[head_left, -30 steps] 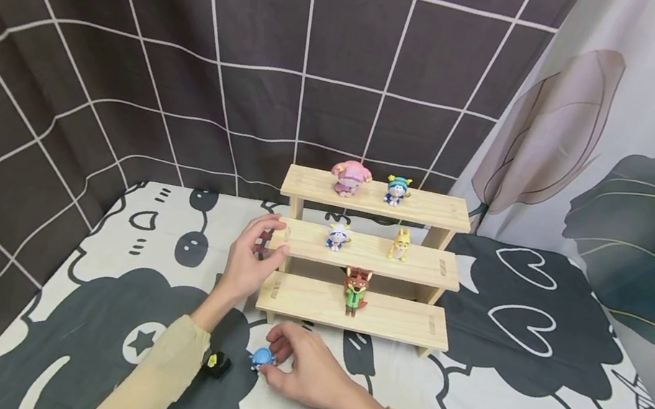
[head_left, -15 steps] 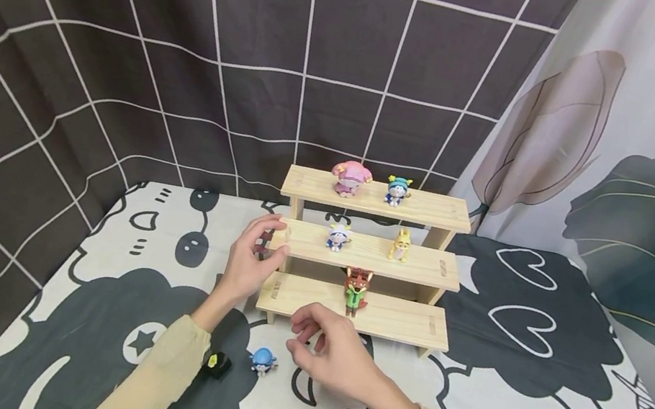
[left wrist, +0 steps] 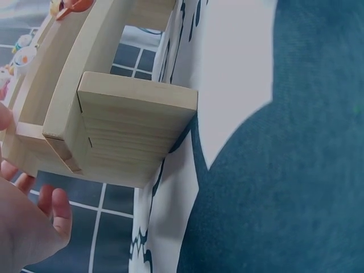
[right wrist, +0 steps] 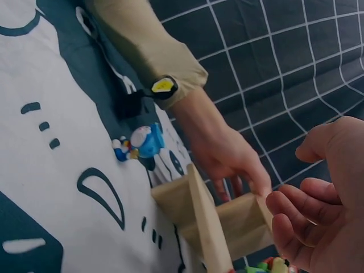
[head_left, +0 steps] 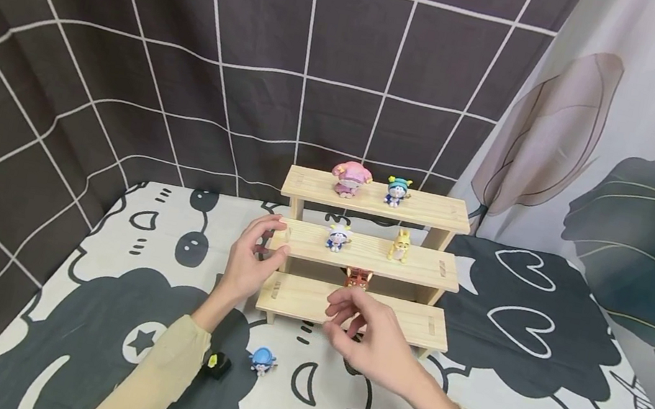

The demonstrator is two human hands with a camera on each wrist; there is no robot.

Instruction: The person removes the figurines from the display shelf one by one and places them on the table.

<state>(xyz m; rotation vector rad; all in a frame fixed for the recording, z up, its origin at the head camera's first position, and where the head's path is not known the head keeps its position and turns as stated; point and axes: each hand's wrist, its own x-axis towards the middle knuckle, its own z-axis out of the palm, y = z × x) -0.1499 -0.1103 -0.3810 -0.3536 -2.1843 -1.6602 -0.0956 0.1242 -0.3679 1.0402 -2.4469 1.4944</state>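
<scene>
A three-tier wooden display shelf (head_left: pixel 298 294) stands on the patterned cloth. My left hand (head_left: pixel 249 260) grips the left end of its middle tier, thumb at the front edge. My right hand (head_left: pixel 373 335) hovers before the lowest tier, fingers loosely bent around nothing; in the right wrist view that hand (right wrist: pixel 318 222) is likewise bare. It partly hides a fox figurine (head_left: pixel 358 278), whose brown head shows above it. On the cloth in front of the shelf sits a blue-capped figurine (head_left: pixel 262 360), apart from both hands.
On the top tier are a pink figurine (head_left: pixel 351 179) and a teal-hatted figurine (head_left: pixel 397 191). A white-and-blue figurine (head_left: pixel 338 238) and a yellow rabbit figurine (head_left: pixel 400 245) stand on the middle tier. Behind hangs a dark grid curtain (head_left: pixel 255 16).
My right hand has left the blue-capped figurine on the cloth and moved right and up, now in front of the fox figurine. The left hand has stayed at the shelf.
</scene>
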